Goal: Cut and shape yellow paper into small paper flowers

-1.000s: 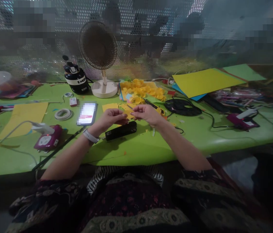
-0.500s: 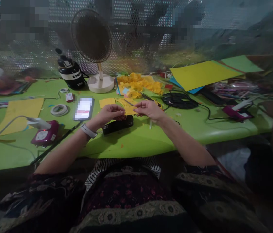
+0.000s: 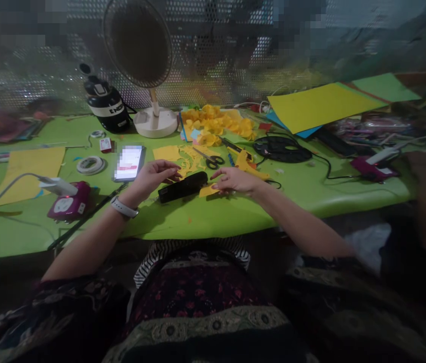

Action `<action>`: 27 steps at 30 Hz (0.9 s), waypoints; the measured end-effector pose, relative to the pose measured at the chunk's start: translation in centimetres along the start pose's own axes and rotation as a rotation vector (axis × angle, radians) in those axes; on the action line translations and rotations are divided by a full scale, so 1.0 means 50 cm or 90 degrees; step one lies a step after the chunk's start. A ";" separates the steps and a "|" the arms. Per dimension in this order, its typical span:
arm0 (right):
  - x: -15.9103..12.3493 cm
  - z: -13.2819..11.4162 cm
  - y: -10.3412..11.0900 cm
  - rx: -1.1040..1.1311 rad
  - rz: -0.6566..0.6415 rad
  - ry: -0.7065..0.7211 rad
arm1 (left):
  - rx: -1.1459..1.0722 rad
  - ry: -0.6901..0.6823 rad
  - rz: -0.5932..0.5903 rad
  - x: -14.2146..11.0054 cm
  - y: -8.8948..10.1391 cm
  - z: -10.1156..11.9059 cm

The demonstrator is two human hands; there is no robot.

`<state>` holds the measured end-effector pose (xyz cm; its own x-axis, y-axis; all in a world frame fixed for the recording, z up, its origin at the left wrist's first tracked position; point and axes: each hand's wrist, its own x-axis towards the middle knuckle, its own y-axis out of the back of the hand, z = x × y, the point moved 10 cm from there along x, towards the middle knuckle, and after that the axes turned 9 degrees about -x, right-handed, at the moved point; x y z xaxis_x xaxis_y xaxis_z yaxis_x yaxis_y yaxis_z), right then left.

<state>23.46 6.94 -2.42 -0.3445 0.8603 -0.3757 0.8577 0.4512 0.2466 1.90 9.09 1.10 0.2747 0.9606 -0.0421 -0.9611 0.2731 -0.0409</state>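
My right hand [image 3: 232, 181] pinches a small piece of yellow paper [image 3: 207, 191] low over the table, by the right end of a black stapler [image 3: 182, 187]. My left hand [image 3: 157, 175] hovers at the stapler's far left side, fingers loosely bent and apart, with nothing visible in them. Behind the stapler lie cut yellow paper scraps [image 3: 188, 157]. A pair of scissors [image 3: 213, 160] rests on them, its dark handles toward the right. Right of these is a yellow glue gun [image 3: 246, 162], partly behind my right hand.
Yellow paper flowers [image 3: 216, 123] are heaped at the back, beside a fan [image 3: 155, 122] and a black bottle [image 3: 110, 108]. Left of my left hand are a phone [image 3: 129, 164], a tape roll [image 3: 90, 165] and a purple plug adapter [image 3: 69, 201]. A black cable coil [image 3: 283, 149] lies to the right.
My hands have moved apart and down from above the stapler. The scissors now lie on the scraps, and the yellow paper piece is in my right hand alone.
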 end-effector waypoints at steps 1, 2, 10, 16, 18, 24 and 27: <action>0.006 -0.002 -0.001 -0.002 0.006 0.000 | 0.001 -0.002 -0.002 0.000 -0.003 0.001; 0.012 -0.003 -0.001 -0.004 0.011 0.001 | 0.002 -0.004 -0.004 0.000 -0.006 0.002; 0.040 -0.008 -0.005 -0.059 0.002 0.004 | 0.011 -0.012 0.003 -0.004 -0.001 0.007; 0.039 0.005 -0.006 -0.061 -0.042 -0.012 | 0.026 -0.002 0.001 -0.001 -0.003 0.007; 0.041 0.006 -0.006 -0.046 -0.039 -0.007 | 0.029 -0.002 -0.006 0.001 -0.008 0.008; 0.057 0.001 0.003 -0.004 0.016 0.005 | 0.041 -0.009 -0.011 0.006 -0.018 0.014; 0.064 -0.006 -0.001 0.000 0.015 0.006 | 0.053 -0.015 -0.006 0.013 -0.025 0.019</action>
<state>22.22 9.74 -3.36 -0.3277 0.8731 -0.3611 0.8658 0.4305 0.2551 3.22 9.42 2.07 0.2843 0.9585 -0.0193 -0.9576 0.2849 0.0423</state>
